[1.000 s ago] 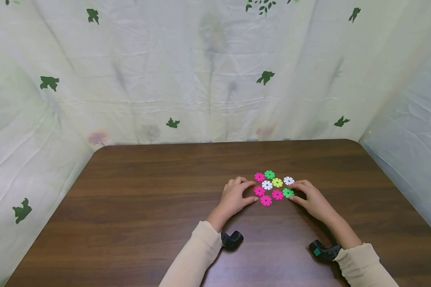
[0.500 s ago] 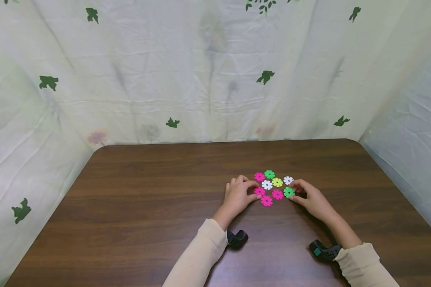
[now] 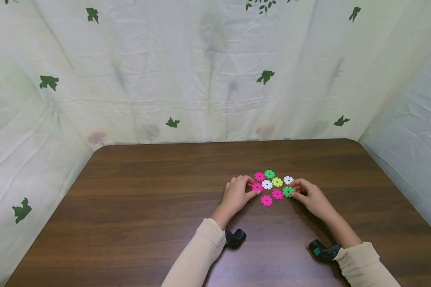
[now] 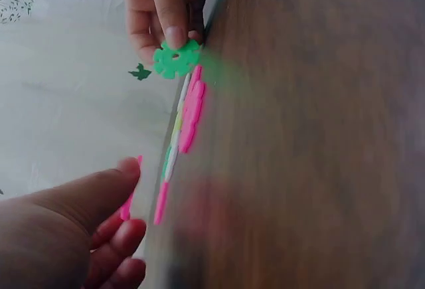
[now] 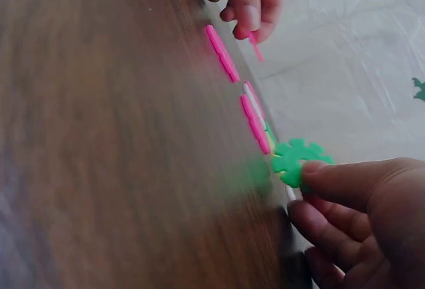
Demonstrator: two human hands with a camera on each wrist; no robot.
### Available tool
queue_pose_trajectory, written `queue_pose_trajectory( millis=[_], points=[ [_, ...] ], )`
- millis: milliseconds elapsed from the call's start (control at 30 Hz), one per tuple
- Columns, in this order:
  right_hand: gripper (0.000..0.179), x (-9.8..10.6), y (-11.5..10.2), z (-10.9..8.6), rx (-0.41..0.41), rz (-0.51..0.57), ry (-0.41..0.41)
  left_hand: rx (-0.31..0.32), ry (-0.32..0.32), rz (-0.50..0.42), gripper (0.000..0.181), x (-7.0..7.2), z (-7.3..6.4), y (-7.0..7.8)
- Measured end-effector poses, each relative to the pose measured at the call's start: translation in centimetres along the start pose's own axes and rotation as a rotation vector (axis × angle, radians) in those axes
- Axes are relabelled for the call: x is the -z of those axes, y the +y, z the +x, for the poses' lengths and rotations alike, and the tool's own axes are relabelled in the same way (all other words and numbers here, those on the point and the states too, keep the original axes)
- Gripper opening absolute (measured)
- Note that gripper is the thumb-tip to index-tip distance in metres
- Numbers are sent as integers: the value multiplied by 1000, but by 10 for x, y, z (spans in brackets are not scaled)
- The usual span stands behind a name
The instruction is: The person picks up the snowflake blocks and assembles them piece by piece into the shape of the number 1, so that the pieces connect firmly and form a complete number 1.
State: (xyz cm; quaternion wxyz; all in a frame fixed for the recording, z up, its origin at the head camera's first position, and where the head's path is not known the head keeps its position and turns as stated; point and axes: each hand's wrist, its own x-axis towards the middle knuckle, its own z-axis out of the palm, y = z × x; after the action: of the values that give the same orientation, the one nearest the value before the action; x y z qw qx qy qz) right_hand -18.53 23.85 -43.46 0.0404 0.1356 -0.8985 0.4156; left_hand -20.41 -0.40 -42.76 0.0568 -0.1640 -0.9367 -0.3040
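My left hand [image 3: 237, 196] pinches a pink notched plastic disc [image 3: 256, 187] between thumb and fingers. In the left wrist view this pink disc [image 4: 131, 192] is edge-on and raised off the table. Opposite it, my right hand [image 3: 311, 199] pinches a green notched disc [image 3: 287, 191] by its edge. The right wrist view shows the green disc [image 5: 292, 159] tilted up, its face toward the camera, above the table. The two held discs are apart. Between and behind the hands lie a white disc [image 3: 267, 184], a yellow disc [image 3: 277, 182] and another white disc [image 3: 288, 180].
Flat on the brown wooden table [image 3: 147, 207] are a pink disc [image 3: 259, 176] and a green disc [image 3: 269, 174] at the back of the group. Two more lie nearer, a pink disc [image 3: 277, 194] and another pink disc [image 3: 267, 200]. A patterned white curtain [image 3: 208, 79] hangs behind the table.
My left hand has moved right, taken hold of the pink disc and lifted it from its place. The right hand stays nearly where it was, with the green disc now raised and tilted.
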Motion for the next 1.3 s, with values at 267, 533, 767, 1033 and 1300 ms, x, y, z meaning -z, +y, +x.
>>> queue_pose_trajectory(
  millis=[267,533,767,1033,1300],
  points=[
    [17,2,-9,6,-26,75,-10,-30,28,-144,27,16,0,1],
    [14,4,-38,15,73,144,-10,-42,72,-161,28,33,-6,3],
    [11,6,-90,17,137,159,-23,-98,125,-152,29,45,-10,2],
    [10,1,-99,27,172,227,-51,-186,173,-142,29,54,-16,5],
    [11,-8,-90,34,218,314,-91,-221,196,-133,29,63,-21,8]
  ],
)
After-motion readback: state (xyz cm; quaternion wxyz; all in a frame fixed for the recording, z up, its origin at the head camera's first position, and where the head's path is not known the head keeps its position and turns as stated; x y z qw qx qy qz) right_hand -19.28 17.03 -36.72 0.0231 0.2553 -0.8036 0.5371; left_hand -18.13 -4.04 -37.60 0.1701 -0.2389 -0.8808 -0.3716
